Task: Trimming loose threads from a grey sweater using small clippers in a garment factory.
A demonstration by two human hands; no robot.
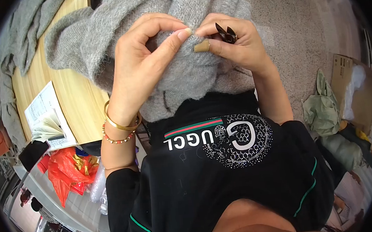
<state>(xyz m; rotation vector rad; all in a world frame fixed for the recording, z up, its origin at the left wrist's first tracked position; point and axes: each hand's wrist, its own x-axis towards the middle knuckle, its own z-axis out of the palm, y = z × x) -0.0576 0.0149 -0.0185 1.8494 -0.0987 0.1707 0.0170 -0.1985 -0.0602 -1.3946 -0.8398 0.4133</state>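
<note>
From where I stand, the left hand (139, 61) is pinching, thumb and forefinger together, at a fuzzy grey knitted wool garment (191, 74), which lies bunched under and between both hands. The right hand (245, 47) grasps a small black pointed tool (228, 36) in its curled fingers, its fingertips just beside the left's. Exactly what sits in the left pinch is too small to tell; it may be a single strand.

The tool's points stick up near the right fingers, so a careless turn of that wrist could snag the wool or prick skin. The loose, hairy yarn could pull if the left tugs hard, and a slack pinch could lose the spot among the folds.

Counting: 2 hands, 1 garment between them, 1 black tool, and 1 tan thumb cover (201, 47) on the right. At the left wrist, 1 shiny gold bangle (117, 125) and 1 red-and-gold beaded bracelet (119, 142). Left of that hand, 1 spread paper booklet (47, 123), 1 black phone (33, 156) and 1 crinkled red plastic bag (63, 174).
</note>
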